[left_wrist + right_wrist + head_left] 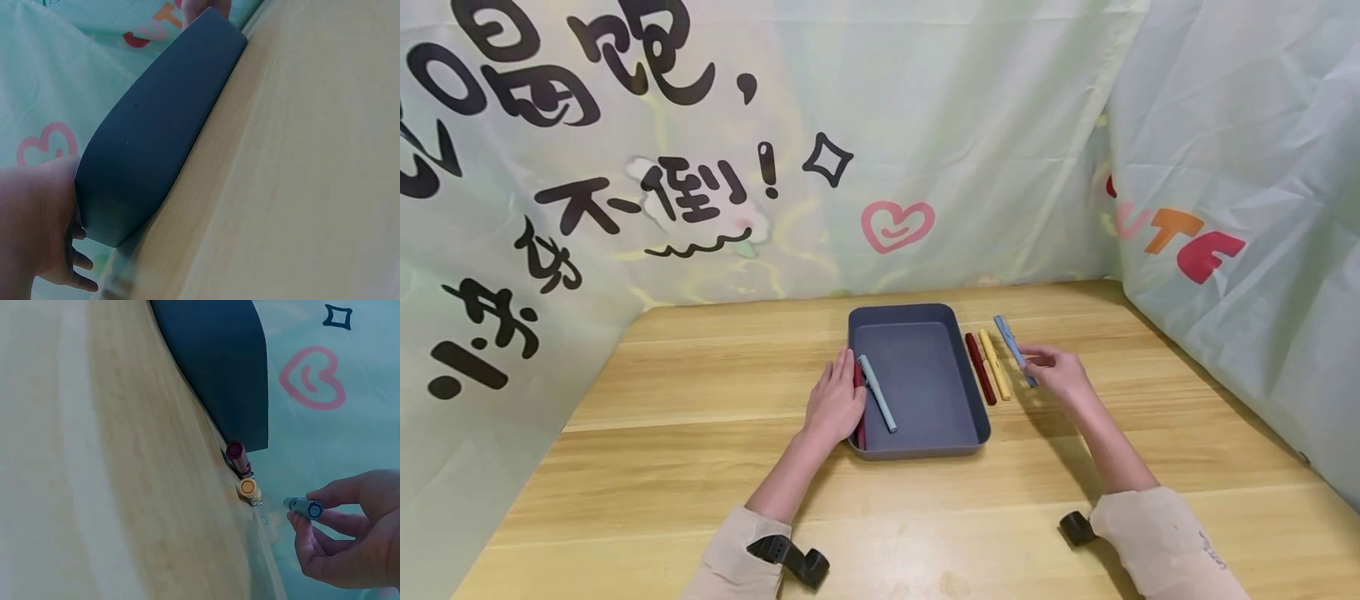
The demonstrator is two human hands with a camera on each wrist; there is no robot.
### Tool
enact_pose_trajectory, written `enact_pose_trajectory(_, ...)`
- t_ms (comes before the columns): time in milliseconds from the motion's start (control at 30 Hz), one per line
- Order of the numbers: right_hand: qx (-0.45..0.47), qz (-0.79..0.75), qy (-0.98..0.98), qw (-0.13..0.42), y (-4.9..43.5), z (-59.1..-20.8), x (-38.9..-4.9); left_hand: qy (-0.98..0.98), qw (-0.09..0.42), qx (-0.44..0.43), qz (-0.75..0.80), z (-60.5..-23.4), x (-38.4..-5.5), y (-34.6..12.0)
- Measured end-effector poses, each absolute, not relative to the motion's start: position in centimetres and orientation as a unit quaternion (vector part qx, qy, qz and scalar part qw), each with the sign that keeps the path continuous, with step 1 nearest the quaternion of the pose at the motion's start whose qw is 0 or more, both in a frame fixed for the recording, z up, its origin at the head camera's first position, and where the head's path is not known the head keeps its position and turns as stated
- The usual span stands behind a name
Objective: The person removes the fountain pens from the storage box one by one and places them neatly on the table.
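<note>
A dark grey-blue rectangular tray (910, 453) sits on the wooden table. My left hand (837, 400) holds its left wall, thumb over the rim and fingers along the outside. Inside the tray, a light grey-blue pen (878, 394) lies slanted beside a red pen (861, 425), which the left hand partly covers. To the right of the tray, my right hand (1058, 372) pinches a blue pen (1009, 337) near its closer end, between thumb and fingertips. Between tray and right hand, a dark red pen (981, 368) and a yellow pen (995, 364) lie side by side.
The wooden table (700, 417) runs back to a printed cloth (1000, 125) hanging behind and at both sides. A black wrist strap with a small device (790, 560) is on the left sleeve; another black device (1077, 528) is at the right sleeve.
</note>
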State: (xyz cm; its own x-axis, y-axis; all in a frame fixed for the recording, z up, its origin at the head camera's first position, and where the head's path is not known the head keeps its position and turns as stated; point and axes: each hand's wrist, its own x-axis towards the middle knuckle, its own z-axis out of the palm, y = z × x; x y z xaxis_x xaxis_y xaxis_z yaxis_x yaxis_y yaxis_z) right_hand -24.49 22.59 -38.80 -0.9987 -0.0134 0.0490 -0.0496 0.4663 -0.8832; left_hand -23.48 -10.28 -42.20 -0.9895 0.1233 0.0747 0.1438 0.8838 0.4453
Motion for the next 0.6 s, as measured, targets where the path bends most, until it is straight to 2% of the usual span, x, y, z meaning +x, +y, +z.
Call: enact_pose_trajectory(600, -0.026, 0.519, -0.854, -0.029, 23.1, -40.6, -25.1, -0.970, 0.025, -0.069, -0.230, -42.2, -23.4, -10.3)
